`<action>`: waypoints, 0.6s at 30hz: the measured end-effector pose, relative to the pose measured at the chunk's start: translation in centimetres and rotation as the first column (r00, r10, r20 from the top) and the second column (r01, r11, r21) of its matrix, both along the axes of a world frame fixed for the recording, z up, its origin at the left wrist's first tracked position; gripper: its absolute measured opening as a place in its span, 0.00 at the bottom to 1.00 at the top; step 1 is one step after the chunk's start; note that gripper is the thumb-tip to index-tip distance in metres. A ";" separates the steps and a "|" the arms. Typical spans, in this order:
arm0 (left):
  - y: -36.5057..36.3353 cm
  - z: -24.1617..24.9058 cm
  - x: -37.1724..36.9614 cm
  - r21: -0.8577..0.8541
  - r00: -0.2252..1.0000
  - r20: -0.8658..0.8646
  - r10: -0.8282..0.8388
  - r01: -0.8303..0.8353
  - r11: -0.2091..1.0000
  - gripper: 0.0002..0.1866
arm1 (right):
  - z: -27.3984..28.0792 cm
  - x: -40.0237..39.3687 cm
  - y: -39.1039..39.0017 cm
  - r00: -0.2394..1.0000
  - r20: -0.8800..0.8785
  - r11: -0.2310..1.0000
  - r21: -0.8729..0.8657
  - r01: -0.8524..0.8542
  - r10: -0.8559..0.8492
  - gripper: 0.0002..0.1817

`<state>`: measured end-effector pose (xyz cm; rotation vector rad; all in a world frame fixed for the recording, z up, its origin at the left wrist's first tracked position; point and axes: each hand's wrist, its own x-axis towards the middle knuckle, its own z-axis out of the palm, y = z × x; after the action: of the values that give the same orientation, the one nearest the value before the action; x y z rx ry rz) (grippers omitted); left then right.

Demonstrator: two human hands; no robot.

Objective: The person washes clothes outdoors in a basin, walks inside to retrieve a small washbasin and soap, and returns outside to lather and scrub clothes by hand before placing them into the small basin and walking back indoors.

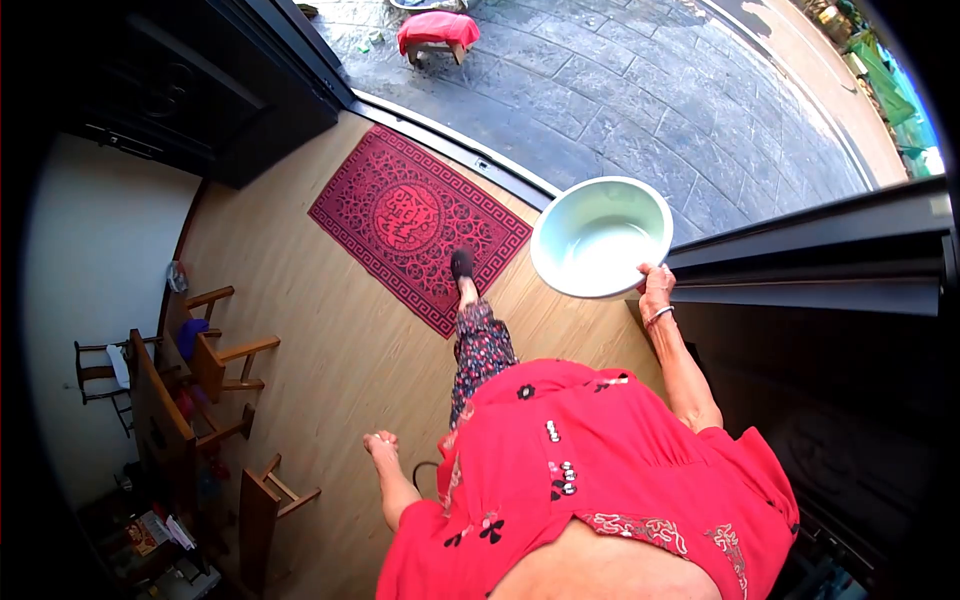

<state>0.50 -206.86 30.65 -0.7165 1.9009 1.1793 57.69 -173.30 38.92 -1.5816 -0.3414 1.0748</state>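
A pale green-white basin point(590, 240) is out at my right side, gripped at its near rim by my right hand point(656, 287). The inside of the bowl shows, with nothing visible in it, and a bracelet circles my right wrist. My left hand point(380, 443) hangs at my left side above the wooden floor, its fingers curled in with no object showing in them. One dark shoe point(461, 264) of mine stands on the red patterned mat point(400, 220).
An open doorway with a metal threshold point(460, 150) leads to grey stone paving point(620, 90). Dark door panels point(200, 90) flank it. Outside stands a low stool with a red cover point(438, 32). Wooden benches point(250, 350) and a table are at the left.
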 end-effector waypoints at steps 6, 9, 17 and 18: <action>24.8 -4.1 -10.2 0.127 0.999 0.038 -0.026 0.021 0.992 0.20 | -1.3 -1.0 7.1 0.932 0.084 0.918 -0.164 0.362 -0.352 0.13; 39.7 -3.1 -12.1 0.288 0.963 0.071 -0.260 0.230 0.930 0.20 | -0.5 -1.7 7.9 0.832 0.120 0.813 -0.178 0.554 -0.541 0.15; 70.8 7.2 -7.2 0.607 0.725 -0.014 -0.689 0.554 0.570 0.10 | 0.2 -4.8 9.7 0.634 0.207 0.593 -0.227 0.772 -0.746 0.13; 72.4 7.4 -6.9 0.632 0.694 -0.034 -0.719 0.572 0.523 0.09 | 0.1 -5.3 10.3 0.620 0.218 0.570 -0.253 0.782 -0.754 0.13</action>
<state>-6.35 -134.50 38.04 0.2309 1.2555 1.0291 52.38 -163.04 39.04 -1.7984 0.5001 0.3610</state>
